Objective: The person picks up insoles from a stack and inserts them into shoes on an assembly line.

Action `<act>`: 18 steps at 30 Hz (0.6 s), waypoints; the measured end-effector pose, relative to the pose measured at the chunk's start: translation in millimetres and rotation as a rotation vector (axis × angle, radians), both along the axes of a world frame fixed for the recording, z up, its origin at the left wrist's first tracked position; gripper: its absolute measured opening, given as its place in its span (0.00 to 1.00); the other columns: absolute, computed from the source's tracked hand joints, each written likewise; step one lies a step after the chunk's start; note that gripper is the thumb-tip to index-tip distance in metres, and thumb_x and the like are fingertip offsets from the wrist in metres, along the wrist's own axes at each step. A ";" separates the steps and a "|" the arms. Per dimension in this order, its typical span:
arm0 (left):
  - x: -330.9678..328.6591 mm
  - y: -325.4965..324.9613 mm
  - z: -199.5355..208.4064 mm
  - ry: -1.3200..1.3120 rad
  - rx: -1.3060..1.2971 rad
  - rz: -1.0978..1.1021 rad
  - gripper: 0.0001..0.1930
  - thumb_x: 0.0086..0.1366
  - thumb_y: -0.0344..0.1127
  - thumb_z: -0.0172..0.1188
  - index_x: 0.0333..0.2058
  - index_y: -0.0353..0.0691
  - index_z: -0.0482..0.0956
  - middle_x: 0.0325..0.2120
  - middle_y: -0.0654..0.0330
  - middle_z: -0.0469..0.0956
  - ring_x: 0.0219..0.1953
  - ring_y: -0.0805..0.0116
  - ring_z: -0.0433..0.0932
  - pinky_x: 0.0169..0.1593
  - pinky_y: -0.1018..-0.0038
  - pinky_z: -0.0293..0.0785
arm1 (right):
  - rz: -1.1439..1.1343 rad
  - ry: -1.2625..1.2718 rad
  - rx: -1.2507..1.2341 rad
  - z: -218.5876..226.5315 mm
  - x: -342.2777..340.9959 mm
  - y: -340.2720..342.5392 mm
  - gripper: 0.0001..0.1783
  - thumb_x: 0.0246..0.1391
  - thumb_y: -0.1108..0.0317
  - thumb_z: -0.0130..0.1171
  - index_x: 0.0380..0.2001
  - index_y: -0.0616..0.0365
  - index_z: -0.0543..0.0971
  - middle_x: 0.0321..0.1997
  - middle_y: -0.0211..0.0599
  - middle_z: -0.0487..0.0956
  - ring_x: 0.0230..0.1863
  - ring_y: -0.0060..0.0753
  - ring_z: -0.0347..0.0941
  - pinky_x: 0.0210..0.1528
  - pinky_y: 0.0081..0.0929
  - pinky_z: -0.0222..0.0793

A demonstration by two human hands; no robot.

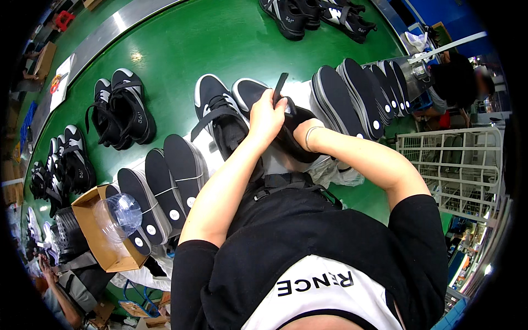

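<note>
Pinching strap (281,86) upright with left hand (268,118), likely clearing black sneaker (287,135) for right hand (308,133) inside; cannot tell latter's finger state.

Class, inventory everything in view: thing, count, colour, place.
Near shoes: two, black and grey, centre
Side shoes: several, black and grey, left
Far shoes: several, mostly black, top
Insole stacks: several, black tops, both sides
Box: one, brown, left
Plastic bundle: one, clear, over box
Table: one, green, beneath
Wire rack: one, white, right
Other people: several, mixed clothing, edges
Shirt: one, black and white, bottom
Left hand: one, bare, holding black strap
Right hand: one, bare, partly in right shoe
</note>
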State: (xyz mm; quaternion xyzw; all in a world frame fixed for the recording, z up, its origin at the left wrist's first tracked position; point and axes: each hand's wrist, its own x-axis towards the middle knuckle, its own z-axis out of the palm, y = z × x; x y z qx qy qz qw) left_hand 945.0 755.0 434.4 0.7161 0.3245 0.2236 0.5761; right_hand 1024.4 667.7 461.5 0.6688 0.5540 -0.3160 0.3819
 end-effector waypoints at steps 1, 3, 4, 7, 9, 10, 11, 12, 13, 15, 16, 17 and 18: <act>-0.8 -1.9 -1.8 -0.006 0.025 0.014 0.10 0.53 0.34 0.54 0.31 0.34 0.71 0.21 0.56 0.73 0.24 0.69 0.71 0.32 0.75 0.66 | -0.039 0.053 -0.042 2.9 1.0 -0.6 0.13 0.41 0.68 0.51 0.33 0.58 0.78 0.36 0.42 0.77 0.41 0.34 0.73 0.41 0.29 0.66; -1.8 -4.8 -4.8 -0.018 0.076 0.039 0.09 0.53 0.34 0.54 0.31 0.34 0.71 0.21 0.54 0.74 0.25 0.67 0.73 0.32 0.74 0.67 | -0.072 0.105 -0.087 16.3 2.1 -3.7 0.15 0.42 0.66 0.50 0.34 0.58 0.77 0.37 0.42 0.76 0.42 0.34 0.72 0.46 0.32 0.63; -3.3 -3.7 -4.3 -0.005 0.064 0.032 0.09 0.53 0.33 0.54 0.31 0.34 0.70 0.21 0.53 0.74 0.25 0.65 0.74 0.32 0.73 0.67 | -0.089 0.145 -0.047 38.0 -3.6 -5.1 0.16 0.42 0.65 0.49 0.35 0.59 0.76 0.36 0.44 0.76 0.42 0.35 0.72 0.49 0.40 0.57; -1.4 -3.5 -1.3 -0.017 0.096 0.038 0.10 0.53 0.34 0.54 0.31 0.33 0.70 0.21 0.53 0.74 0.25 0.63 0.74 0.32 0.73 0.67 | -0.139 0.221 -0.059 48.3 -5.9 -19.1 0.20 0.42 0.64 0.46 0.39 0.61 0.74 0.36 0.46 0.76 0.43 0.39 0.71 0.55 0.58 0.37; -0.8 -5.9 4.1 -0.022 0.075 -0.007 0.11 0.52 0.34 0.54 0.32 0.33 0.68 0.21 0.47 0.74 0.28 0.49 0.73 0.32 0.64 0.67 | -0.126 0.164 -0.082 25.5 -0.5 -29.9 0.20 0.41 0.66 0.46 0.39 0.62 0.74 0.37 0.47 0.75 0.44 0.41 0.70 0.57 0.56 0.34; -1.4 -5.3 5.5 -0.009 0.068 -0.010 0.11 0.52 0.34 0.54 0.32 0.33 0.68 0.21 0.47 0.74 0.29 0.49 0.73 0.32 0.64 0.67 | -0.133 0.168 -0.169 22.0 0.0 -25.1 0.20 0.41 0.67 0.45 0.40 0.63 0.73 0.38 0.47 0.75 0.46 0.42 0.69 0.58 0.56 0.31; -1.9 -5.1 7.0 0.003 0.060 -0.013 0.11 0.52 0.35 0.54 0.32 0.34 0.68 0.22 0.47 0.74 0.29 0.48 0.73 0.32 0.64 0.67 | -0.135 0.170 -0.167 19.5 2.1 -25.4 0.20 0.41 0.67 0.45 0.40 0.63 0.73 0.38 0.47 0.75 0.46 0.42 0.69 0.58 0.56 0.31; -2.3 -6.3 4.3 0.005 0.063 -0.015 0.11 0.52 0.35 0.54 0.32 0.34 0.68 0.22 0.47 0.74 0.29 0.48 0.73 0.32 0.64 0.67 | -0.114 0.176 -0.179 17.2 3.9 -26.2 0.21 0.43 0.64 0.46 0.41 0.64 0.71 0.37 0.46 0.75 0.45 0.41 0.69 0.58 0.55 0.30; -1.6 -5.7 2.4 -0.003 0.058 -0.011 0.11 0.53 0.34 0.54 0.32 0.34 0.69 0.21 0.51 0.73 0.27 0.57 0.73 0.33 0.69 0.67 | -0.090 0.172 -0.186 18.1 6.5 -24.3 0.23 0.44 0.61 0.46 0.42 0.65 0.68 0.36 0.46 0.76 0.45 0.41 0.70 0.59 0.54 0.30; -3.3 -3.6 0.2 0.003 0.035 -0.034 0.10 0.53 0.33 0.54 0.32 0.35 0.70 0.22 0.56 0.73 0.26 0.69 0.72 0.34 0.75 0.66 | -0.129 0.172 -0.189 20.1 9.6 -23.0 0.26 0.45 0.58 0.48 0.44 0.65 0.67 0.37 0.45 0.75 0.45 0.38 0.70 0.58 0.48 0.40; -4.3 -1.8 -0.3 0.014 -0.001 -0.075 0.10 0.53 0.33 0.54 0.32 0.35 0.70 0.22 0.55 0.73 0.27 0.70 0.72 0.34 0.75 0.66 | -0.333 0.361 -0.019 17.5 15.5 -27.8 0.27 0.44 0.55 0.50 0.45 0.64 0.67 0.41 0.46 0.74 0.46 0.38 0.69 0.56 0.45 0.46; -4.8 -1.5 2.4 0.025 -0.039 -0.116 0.10 0.53 0.33 0.54 0.32 0.35 0.69 0.23 0.55 0.73 0.28 0.70 0.71 0.35 0.76 0.66 | -0.535 0.549 0.153 12.1 23.4 -33.8 0.29 0.43 0.53 0.52 0.45 0.64 0.68 0.44 0.48 0.72 0.46 0.38 0.69 0.54 0.42 0.53; -6.1 -3.0 6.5 0.022 -0.066 -0.145 0.10 0.53 0.33 0.54 0.32 0.35 0.69 0.23 0.55 0.73 0.28 0.71 0.71 0.35 0.76 0.66 | -0.680 0.718 0.308 -2.0 34.7 -39.0 0.29 0.44 0.52 0.53 0.45 0.62 0.67 0.43 0.44 0.73 0.44 0.33 0.69 0.48 0.30 0.61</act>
